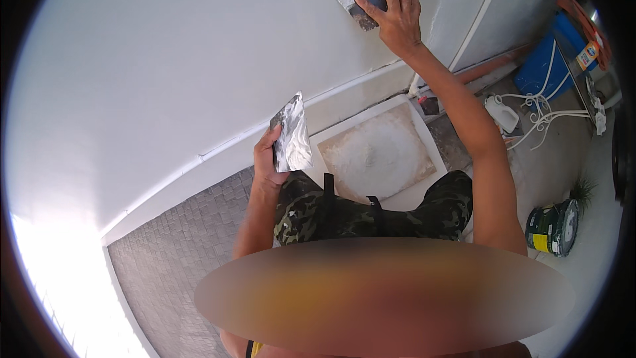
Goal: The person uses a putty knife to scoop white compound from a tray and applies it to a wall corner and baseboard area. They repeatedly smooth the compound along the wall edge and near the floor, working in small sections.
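Note:
My left hand [266, 159] is closed on the lower left edge of a flat metal plate [296, 136], tilted up and smeared with white putty. Out to the upper right, my right hand [401, 24] grips a broad, flat putty blade [355, 4] with white filler along its edge. The fingers are bent over the blade's dark back, and it lies at the surface of the pale wall [199, 59]. Whether the blade presses on the wall I cannot tell.
A white-rimmed tray [427, 134] with white powder lies at the wall's foot. On the right are a white jug [501, 114], a scrolled white metal stand [546, 114], a blue bin [540, 66] and a dark green bucket [550, 229]. Grey paving [179, 245] spreads left.

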`<state>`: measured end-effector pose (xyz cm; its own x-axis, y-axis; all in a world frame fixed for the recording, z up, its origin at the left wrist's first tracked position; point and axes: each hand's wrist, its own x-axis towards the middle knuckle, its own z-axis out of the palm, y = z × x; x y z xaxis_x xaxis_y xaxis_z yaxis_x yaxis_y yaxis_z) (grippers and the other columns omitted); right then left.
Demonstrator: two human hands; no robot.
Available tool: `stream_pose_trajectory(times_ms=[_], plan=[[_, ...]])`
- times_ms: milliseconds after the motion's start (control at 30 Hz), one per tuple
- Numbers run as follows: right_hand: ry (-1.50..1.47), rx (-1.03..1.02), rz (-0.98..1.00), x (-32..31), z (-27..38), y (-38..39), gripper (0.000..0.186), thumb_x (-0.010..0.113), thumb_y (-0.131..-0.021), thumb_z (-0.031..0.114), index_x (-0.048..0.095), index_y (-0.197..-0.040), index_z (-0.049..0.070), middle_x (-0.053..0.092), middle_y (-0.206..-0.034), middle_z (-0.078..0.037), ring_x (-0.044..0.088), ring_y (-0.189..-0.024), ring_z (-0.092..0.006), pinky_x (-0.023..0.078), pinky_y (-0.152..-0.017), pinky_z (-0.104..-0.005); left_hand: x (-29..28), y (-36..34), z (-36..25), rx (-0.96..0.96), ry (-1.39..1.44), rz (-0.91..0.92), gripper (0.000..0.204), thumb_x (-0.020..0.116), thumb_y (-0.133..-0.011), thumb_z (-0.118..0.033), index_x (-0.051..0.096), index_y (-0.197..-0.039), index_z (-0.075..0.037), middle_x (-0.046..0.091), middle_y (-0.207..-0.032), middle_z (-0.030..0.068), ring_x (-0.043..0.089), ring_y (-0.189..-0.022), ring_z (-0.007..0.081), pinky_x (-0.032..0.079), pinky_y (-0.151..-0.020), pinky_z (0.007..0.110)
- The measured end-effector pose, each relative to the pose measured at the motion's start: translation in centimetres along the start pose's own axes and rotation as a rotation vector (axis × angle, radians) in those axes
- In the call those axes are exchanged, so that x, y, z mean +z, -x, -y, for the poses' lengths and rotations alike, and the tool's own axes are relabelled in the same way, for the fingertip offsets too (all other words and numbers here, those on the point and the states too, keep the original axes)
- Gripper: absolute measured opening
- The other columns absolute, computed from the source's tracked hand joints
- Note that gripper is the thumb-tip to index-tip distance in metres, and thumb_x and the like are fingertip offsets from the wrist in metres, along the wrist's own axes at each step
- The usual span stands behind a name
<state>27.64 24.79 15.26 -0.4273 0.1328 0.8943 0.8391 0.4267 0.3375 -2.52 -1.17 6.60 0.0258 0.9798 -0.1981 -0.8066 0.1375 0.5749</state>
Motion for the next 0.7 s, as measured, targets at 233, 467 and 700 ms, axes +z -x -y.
stream_pose_trajectory(times_ms=[233, 467, 700], plan=[[-0.112, 0.136, 0.051, -1.1, 2.1, 8.4, 0.073, 0.065, -0.075, -0.006, 0.067, -0.134, 0.037, 0.055, -0.132, -0.007, 0.052, -0.124, -0.0314, 0.039, -0.099, -0.0502, 2.6, -6.2, -0.6, -0.073, -0.102, 0.118, 0.035, 0.052, -0.103, -0.017, 0.052, -0.133, 0.001, 0.068, -0.117, 0.0149, 0.072, -0.101, 0.0266, 0.062, -0.089, 0.042], [0.152, 0.101, -0.306, -1.0, -6.0, -10.8, 0.049, 0.064, -0.090, 0.003, 0.069, -0.133, 0.027, 0.054, -0.132, -0.014, 0.053, -0.121, -0.0393, 0.044, -0.098, -0.0535, 0.4, -1.6, 2.6, -0.065, -0.255, 0.105, 0.039, 0.054, -0.102, -0.013, 0.049, -0.138, 0.002, 0.066, -0.124, 0.0144, 0.070, -0.107, 0.0234, 0.059, -0.094, 0.039], [0.173, -0.053, -0.176, 2.2, 0.2, 2.1, 0.078, 0.066, -0.076, -0.003, 0.062, -0.138, 0.044, 0.055, -0.130, -0.005, 0.050, -0.120, -0.0291, 0.037, -0.096, -0.0513, -0.3, 1.3, 0.9, 0.004, -0.230, 0.187, 0.035, 0.052, -0.102, -0.012, 0.053, -0.135, 0.001, 0.068, -0.118, 0.0122, 0.071, -0.100, 0.0195, 0.059, -0.089, 0.035]])
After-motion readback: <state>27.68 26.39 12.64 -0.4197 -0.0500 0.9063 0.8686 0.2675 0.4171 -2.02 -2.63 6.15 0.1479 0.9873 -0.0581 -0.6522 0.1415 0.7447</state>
